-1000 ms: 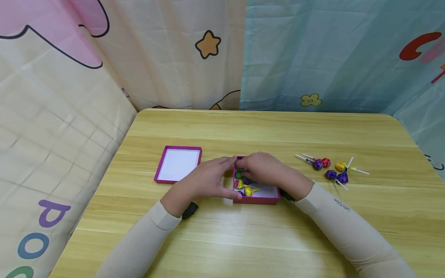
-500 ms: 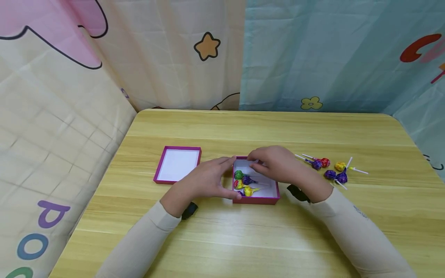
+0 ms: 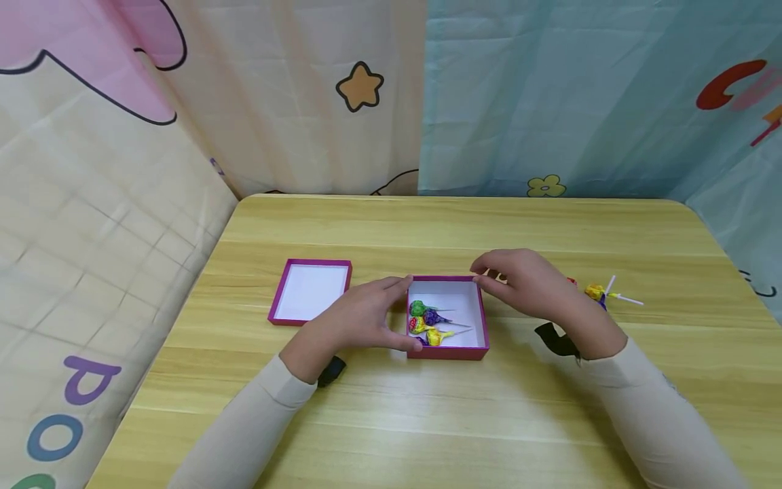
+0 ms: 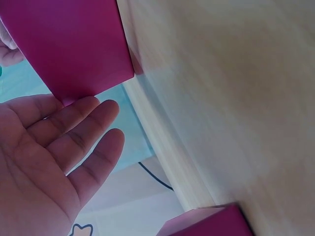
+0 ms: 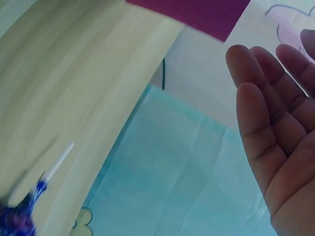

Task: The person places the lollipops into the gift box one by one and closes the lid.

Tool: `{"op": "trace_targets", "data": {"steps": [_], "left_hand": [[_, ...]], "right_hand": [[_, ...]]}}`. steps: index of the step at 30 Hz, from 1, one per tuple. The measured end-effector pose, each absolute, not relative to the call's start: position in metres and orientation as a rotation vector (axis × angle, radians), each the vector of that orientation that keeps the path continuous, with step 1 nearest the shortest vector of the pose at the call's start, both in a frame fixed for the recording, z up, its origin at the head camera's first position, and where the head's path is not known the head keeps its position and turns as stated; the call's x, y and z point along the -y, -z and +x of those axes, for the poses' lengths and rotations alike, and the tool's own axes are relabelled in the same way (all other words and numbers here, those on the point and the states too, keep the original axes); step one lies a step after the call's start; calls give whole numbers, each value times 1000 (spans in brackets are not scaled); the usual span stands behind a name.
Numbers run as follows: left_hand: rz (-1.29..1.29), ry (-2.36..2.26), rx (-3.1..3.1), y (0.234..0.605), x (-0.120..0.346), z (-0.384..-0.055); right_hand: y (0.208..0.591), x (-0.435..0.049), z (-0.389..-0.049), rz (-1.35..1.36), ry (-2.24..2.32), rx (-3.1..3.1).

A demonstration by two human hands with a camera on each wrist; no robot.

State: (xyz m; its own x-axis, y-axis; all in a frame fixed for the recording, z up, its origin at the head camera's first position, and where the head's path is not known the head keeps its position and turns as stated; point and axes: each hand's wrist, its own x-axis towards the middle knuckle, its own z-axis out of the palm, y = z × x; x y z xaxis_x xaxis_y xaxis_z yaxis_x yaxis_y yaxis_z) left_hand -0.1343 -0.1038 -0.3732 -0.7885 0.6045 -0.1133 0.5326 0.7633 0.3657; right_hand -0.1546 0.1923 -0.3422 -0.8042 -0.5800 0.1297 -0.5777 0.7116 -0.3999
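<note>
An open magenta box with a white inside stands in front of me. Along its left half lie several wrapped lollipops, among them a green lollipop, a purple lollipop and a yellow lollipop, sticks pointing right. My left hand holds the box's left side, thumb at the near corner, fingertips at the far one. The left wrist view shows its fingers against the magenta wall. My right hand hovers by the box's far right corner, fingers loosely bent and holding nothing.
The shallow magenta lid lies inside-up left of the box. Past my right hand are loose lollipops, partly hidden by the forearm: a yellow one and a purple one. Printed curtains border the wooden table.
My right hand has come up out of the box and moved right, past its right edge, uncovering the lollipops inside. My left hand stays at the box.
</note>
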Motion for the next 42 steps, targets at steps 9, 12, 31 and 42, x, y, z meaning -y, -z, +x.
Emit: {"op": "trace_targets", "data": {"steps": [9,12,31,42], "left_hand": [[916,-462,-2735,373,105,-134],[921,-461,-2737,374,105,-135],[921,-452,-2727,372,105,-135],[911,-452,-2726,372,104,-136]], "right_hand": [[346,-220,-153,-940,715,-2944],[346,-228,-151,-909,709,-2955],[352,-270,-150,-644,658,-2923],[361,-287,-153,-624,587,-2927]]}}
